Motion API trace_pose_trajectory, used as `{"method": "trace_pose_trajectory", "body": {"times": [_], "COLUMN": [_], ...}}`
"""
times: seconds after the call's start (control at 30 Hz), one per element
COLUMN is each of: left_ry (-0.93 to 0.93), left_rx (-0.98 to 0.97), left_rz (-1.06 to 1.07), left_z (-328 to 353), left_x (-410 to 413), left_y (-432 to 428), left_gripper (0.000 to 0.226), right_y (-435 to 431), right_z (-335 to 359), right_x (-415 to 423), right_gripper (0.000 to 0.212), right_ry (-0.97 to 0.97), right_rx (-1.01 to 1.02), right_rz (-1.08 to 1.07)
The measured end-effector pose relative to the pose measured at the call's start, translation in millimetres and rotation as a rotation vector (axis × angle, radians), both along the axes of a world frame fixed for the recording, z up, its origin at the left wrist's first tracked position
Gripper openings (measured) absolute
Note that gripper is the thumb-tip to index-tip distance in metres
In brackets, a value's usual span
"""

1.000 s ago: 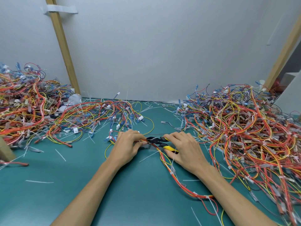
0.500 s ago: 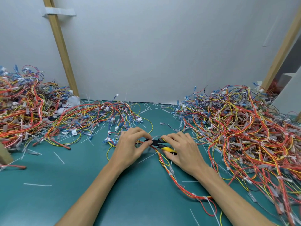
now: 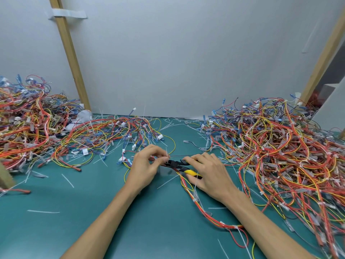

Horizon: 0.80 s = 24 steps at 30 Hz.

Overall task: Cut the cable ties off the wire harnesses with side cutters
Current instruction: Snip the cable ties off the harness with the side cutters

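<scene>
Two hands close together near the middle of the green surface (image 3: 93, 212), both palm-down, forearms reaching in from the near edge. Left hand (image 3: 144, 165): thumb and forefinger pressed together on a thin white cable tie (image 3: 166, 153), its tail sticking straight up above the fingertips, remaining fingers curled loosely behind. Right hand (image 3: 209, 174): fingers wrapped over the yellow-and-black handles of the side cutters (image 3: 175, 164), black nose aimed left, right at the left fingertips. Cannot tell whether the blades are parted or whether they touch the tie. Beneath both hands, one wire harness (image 3: 197, 200) of red, orange and yellow leads, flat on the surface, trailing from the fingertips toward the near right and passing under the right forearm, with small white ties round it along the way. Far left, a tall tangled pile (image 3: 28, 128) of similar harnesses; just right of it, a lower spread of wires (image 3: 112, 131) reaching almost to the left hand. On the right, a broad heap (image 3: 280, 146) from the far wall to the near edge, close beside the right hand. Plenty of short white offcuts (image 3: 68, 180) strewn over the surface. Behind everything, a pale wall (image 3: 186, 53) with a slanted wooden post (image 3: 69, 53) on the left and another at the right edge.
</scene>
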<state>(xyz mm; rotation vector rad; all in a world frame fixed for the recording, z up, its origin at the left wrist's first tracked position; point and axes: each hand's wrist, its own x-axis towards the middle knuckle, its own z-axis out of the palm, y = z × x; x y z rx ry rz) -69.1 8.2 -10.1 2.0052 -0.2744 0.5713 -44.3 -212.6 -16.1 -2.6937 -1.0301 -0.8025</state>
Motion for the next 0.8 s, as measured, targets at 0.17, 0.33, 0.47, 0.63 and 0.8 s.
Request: {"method": "trace_pose_trajectory", "body": {"times": [0.17, 0.33, 0.47, 0.63, 0.8], "left_ry": [0.083, 0.147, 0.029, -0.033, -0.069], "left_rx": [0.177, 0.442, 0.515, 0.464, 0.491], "left_rz": [-0.053, -0.024, -0.023, -0.002, 0.012], "left_z": [2.7, -1.7, -4.0, -4.6, -2.7], "left_x": [-0.3, 2.4, 3.8, 4.2, 3.6], "left_y": [9.4, 19.7, 17.2, 17.7, 18.0], "left_gripper": [0.018, 0.016, 0.005, 0.003, 0.002], "right_y": [0.3, 0.5, 1.3, 0.2, -0.1], "right_z": [-0.4, 0.3, 0.9, 2.5, 3.5], "right_x": [-0.6, -2.6, -3.4, -4.5, -3.5], "right_gripper": [0.041, 0.040, 0.042, 0.058, 0.053], "right_ry": [0.009, 0.083, 0.101, 0.171, 0.193], "right_rx": [-0.002, -0.005, -0.019, -0.021, -0.018], "right_rz": [-0.002, -0.022, -0.023, -0.005, 0.017]}}
